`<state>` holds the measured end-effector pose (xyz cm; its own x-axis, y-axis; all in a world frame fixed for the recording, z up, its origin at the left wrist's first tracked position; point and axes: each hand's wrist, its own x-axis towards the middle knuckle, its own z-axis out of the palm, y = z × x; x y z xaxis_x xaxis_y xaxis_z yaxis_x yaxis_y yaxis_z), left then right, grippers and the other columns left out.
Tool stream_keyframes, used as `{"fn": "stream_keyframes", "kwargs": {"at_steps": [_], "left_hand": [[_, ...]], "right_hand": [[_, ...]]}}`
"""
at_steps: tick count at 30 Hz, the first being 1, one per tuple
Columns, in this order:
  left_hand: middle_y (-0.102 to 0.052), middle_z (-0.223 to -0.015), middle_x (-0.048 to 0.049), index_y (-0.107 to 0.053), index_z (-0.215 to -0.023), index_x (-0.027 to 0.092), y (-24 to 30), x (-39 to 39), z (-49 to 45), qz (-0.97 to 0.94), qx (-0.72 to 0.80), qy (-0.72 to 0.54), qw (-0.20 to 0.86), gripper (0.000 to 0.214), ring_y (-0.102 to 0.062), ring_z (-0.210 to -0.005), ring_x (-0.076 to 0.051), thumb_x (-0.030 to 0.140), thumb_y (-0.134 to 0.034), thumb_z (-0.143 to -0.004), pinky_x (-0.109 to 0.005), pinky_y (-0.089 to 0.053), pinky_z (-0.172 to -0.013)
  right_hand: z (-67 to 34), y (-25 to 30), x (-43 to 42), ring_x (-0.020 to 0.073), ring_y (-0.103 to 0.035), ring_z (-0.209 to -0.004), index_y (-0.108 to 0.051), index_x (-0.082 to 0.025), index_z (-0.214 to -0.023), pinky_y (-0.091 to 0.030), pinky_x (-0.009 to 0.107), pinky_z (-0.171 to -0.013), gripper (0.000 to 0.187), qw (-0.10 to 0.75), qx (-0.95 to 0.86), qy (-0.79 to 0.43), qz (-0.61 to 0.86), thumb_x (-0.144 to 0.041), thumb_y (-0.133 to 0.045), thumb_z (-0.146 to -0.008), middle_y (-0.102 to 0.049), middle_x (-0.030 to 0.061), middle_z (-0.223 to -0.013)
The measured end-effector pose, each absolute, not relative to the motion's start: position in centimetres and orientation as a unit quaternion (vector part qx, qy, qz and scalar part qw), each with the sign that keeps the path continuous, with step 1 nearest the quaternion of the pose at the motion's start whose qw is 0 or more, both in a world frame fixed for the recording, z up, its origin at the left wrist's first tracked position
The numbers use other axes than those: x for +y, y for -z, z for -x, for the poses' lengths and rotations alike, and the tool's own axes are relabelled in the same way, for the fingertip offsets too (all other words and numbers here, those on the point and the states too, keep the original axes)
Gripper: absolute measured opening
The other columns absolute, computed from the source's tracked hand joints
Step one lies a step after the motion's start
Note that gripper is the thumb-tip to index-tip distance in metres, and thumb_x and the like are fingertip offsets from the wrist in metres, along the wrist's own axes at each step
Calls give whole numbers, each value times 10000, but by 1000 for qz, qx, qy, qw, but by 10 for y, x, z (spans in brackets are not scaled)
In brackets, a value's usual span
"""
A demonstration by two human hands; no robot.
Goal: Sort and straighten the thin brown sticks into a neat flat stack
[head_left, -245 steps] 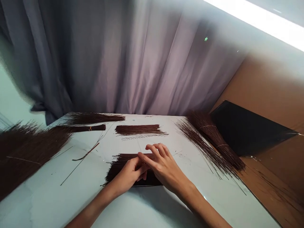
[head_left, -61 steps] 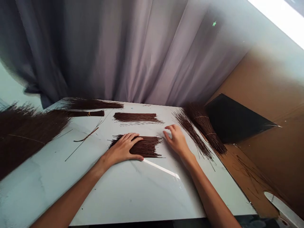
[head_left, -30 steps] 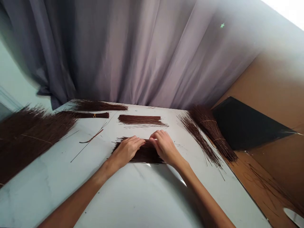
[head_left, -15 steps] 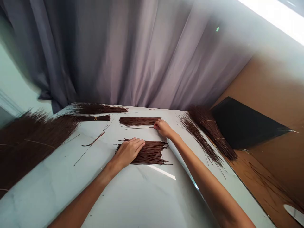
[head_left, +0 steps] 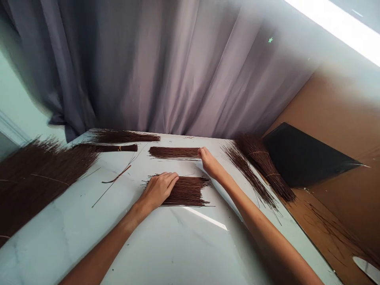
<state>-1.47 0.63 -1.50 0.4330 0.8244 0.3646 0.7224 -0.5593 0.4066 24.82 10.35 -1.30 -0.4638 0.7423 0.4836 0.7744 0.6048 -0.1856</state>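
My left hand lies over the left part of a near layer of thin brown sticks. Its fingers are bent and held together at the layer's far edge, and the thumb is hidden. Farther off, a narrower, neater row of the same sticks lies crosswise. At that row's right end is my right hand, its fingertips pinched together on the stick ends. How many sticks it pinches cannot be made out. A few loose sticks lie along the row's front edge.
Large brown stick bundles fill the left side. A yellow-banded bundle and a loose pile lie at the back left. At right are loose sticks and a tied bundle near the white table's edge. A grey curtain hangs behind.
My right hand has moved slightly right and up to the far row's end. The stick it held in front of the row now lies closer against it. My left hand has barely shifted.
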Motion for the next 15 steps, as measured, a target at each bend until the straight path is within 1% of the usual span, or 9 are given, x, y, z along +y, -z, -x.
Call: {"fn": "stream_keyframes", "kwargs": {"at_steps": [2,4,5,7,9,11,13,15], "left_hand": [[-716,-848,11,-640,-1048,293,12,6,16,-805,511,-278,112,271,-675,-781,-203,306,-370,-1074,-289,-402,-649],[-671,-735,38,-639,-1078,317,11,7,17,-757,560,-296,159,248,-637,-658,-191,327,-392,-1056,-280,-364,-609],[-636,-676,50,-640,-1080,321,11,8,17,-736,571,-307,194,241,-610,-613,-184,339,-403,-1046,-276,-357,-603],[-567,-596,61,-646,-1048,300,14,12,18,-704,558,-341,277,227,-561,-573,-171,367,-430,-1022,-267,-367,-610],[-558,-607,56,-640,-989,258,18,16,18,-665,523,-387,365,218,-522,-562,-153,391,-468,-990,-254,-377,-594],[-572,-666,42,-623,-927,224,23,19,18,-625,497,-421,430,231,-478,-537,-129,415,-497,-962,-235,-358,-536],[-550,-684,37,-612,-873,206,25,21,17,-603,493,-432,455,270,-443,-520,-112,449,-520,-947,-217,-322,-493],[-483,-631,50,-613,-843,199,24,21,16,-600,497,-436,450,316,-413,-514,-106,493,-543,-939,-206,-292,-482]], "right_hand": [[-244,7,79,197,-493,-838,-455,-191,-1005,-454,324,-778,199,309,-838,22,450,-71,-297,-997,-522,79,-959],[-234,5,49,195,-508,-834,-440,-203,-1007,-456,316,-753,168,350,-815,8,462,-145,-287,-1043,-517,67,-932],[-228,7,34,192,-519,-822,-450,-211,-999,-454,310,-738,131,385,-795,-32,468,-182,-333,-1051,-528,57,-918],[-214,11,7,187,-537,-814,-477,-222,-976,-453,306,-728,122,404,-773,-92,481,-216,-382,-1053,-546,50,-921],[-201,17,-11,181,-551,-794,-505,-226,-965,-453,302,-709,144,396,-760,-114,503,-217,-390,-1051,-559,48,-938],[-193,21,-19,177,-558,-768,-533,-227,-965,-453,302,-689,168,377,-758,-109,521,-218,-389,-1050,-566,48,-944],[-189,23,-22,175,-562,-741,-553,-228,-962,-452,301,-671,183,365,-760,-96,530,-222,-392,-1048,-569,45,-930],[-188,23,-22,172,-568,-726,-560,-229,-953,-453,298,-659,189,362,-760,-90,533,-221,-396,-1046,-573,42,-915]]}}
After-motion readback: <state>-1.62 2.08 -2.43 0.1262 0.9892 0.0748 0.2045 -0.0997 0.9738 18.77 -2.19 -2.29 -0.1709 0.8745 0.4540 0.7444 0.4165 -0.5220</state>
